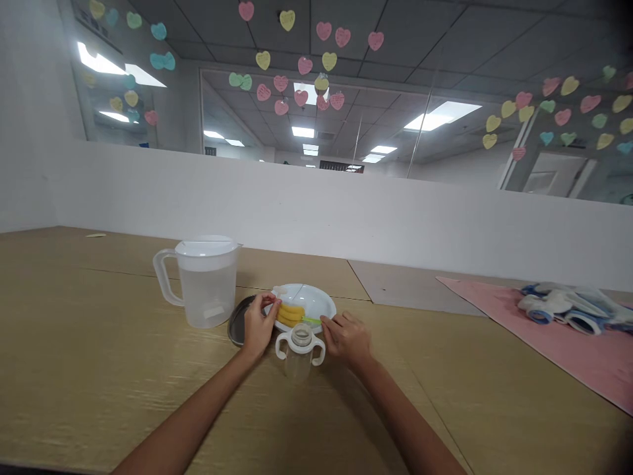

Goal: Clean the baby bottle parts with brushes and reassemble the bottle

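Showing against the white plate (320,302), below the frame's centre, the yellow banana-shaped piece (291,315) looks light and fairly firm; take it by its ends. Your left hand (260,324) bends fingers and thumb close together at its left end, too small to tell whether they grip; your right hand (347,336) pinches the green strip (311,320), fingers curled.

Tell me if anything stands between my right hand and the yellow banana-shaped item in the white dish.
Only the thin green strip, pinched by the right hand, spans the gap to the yellow banana-shaped item. The two-handled bottle stands nearer the camera, apparently not across it.
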Demonstrator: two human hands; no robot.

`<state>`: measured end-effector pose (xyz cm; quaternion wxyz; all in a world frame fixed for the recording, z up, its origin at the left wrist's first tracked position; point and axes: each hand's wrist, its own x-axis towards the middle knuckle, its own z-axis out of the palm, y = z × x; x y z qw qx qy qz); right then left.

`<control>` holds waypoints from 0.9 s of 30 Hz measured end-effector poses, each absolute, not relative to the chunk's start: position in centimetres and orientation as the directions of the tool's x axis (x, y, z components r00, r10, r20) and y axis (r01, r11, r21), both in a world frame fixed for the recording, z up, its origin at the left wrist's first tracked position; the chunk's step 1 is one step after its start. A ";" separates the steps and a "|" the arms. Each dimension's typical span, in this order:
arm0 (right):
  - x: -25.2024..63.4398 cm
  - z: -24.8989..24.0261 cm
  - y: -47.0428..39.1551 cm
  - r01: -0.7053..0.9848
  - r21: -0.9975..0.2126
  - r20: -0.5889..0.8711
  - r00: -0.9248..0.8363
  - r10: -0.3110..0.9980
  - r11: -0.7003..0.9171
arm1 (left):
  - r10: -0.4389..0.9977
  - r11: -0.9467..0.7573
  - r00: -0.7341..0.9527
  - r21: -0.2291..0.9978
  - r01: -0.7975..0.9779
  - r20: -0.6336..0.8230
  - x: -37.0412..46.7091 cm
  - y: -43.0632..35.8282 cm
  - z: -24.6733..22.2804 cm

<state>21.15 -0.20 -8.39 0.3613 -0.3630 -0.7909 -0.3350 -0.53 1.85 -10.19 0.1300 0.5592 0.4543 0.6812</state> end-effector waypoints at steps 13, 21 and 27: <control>22.2 -8.7 0.9 0.947 0.062 0.901 -0.189 0.392 0.314 | 0.690 -0.284 -0.404 0.738 0.612 0.600 -6.3 4.3 -9.9; 22.8 -8.8 1.3 0.977 0.107 0.871 -0.181 0.456 0.184 | 0.744 -0.255 -0.274 0.638 0.726 0.609 -6.2 4.3 -10.8; 22.7 -8.4 0.9 0.980 0.135 0.829 -0.192 0.526 0.145 | 0.605 -0.428 -0.035 0.362 0.828 0.795 -4.2 2.9 -9.5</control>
